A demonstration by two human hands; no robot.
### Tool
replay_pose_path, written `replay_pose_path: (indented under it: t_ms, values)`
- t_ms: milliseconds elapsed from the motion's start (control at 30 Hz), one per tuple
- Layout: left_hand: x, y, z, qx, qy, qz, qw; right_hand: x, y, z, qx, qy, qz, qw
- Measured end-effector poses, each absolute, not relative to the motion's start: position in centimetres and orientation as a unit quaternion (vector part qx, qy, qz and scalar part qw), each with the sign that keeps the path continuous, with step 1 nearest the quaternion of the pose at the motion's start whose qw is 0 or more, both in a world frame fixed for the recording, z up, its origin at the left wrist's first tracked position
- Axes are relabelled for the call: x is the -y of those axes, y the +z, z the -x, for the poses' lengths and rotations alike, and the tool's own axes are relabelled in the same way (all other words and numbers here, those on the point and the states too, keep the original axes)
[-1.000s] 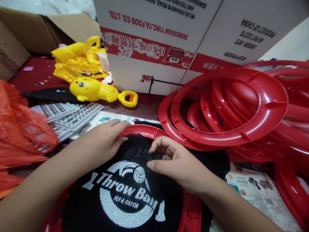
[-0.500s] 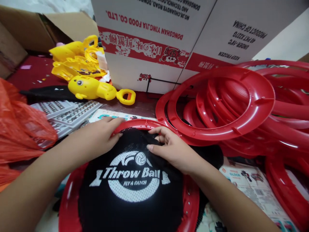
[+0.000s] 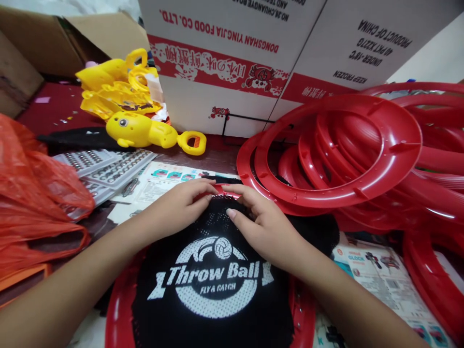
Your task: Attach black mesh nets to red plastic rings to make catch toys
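Observation:
A black mesh net (image 3: 217,324) printed "Throw Ball" lies over a red plastic ring (image 3: 119,314) in front of me. At the ring's far edge, my left hand (image 3: 184,205) is closed on the net's upper edge, thumb on the fabric and fingers over the rim. Just to its right, my right hand (image 3: 264,224) grips the same edge of the net, its thumb on the mesh and its fingers curled towards the rim. The fingertips of both hands are close together. What lies under them is partly hidden.
A pile of red rings (image 3: 337,193) leans at the right against a white carton (image 3: 217,101). Yellow toy parts (image 3: 141,130), plastic trays of small metal pieces (image 3: 119,166) and an orange-red plastic bag (image 3: 32,193) are at the left. Printed sheets (image 3: 380,275) cover the table.
My left hand has moved right along the rim, closer to my right hand. The net and ring have shifted slightly right and down in view, and the mesh bunches between the hands.

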State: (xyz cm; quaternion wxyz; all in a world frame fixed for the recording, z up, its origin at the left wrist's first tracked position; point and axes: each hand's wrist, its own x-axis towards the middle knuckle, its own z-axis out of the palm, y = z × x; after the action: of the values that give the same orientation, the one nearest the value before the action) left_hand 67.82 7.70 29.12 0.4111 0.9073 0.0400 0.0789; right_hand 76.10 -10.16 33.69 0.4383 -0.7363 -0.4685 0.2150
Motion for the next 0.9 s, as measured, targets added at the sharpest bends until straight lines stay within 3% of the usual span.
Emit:
replay_pose_path:
  t_ms: [267, 767, 900]
  values:
    - [-7.0, 29.2, -66.7, -0.099, 0.089, -0.890, 0.437, 10.3, 34.3, -76.1, 0.502, 0.142, 0.809, 0.272]
    - [-6.8, 28.9, -66.9, -0.096, 0.088, -0.891, 0.434, 10.1, 32.8, -76.4, 0.526, 0.071, 0.782, 0.327]
    - [-6.8, 28.5, -67.0, -0.106, 0.082, -0.899, 0.417, 10.2, 32.8, -76.3, 0.517, 0.063, 0.802, 0.293]
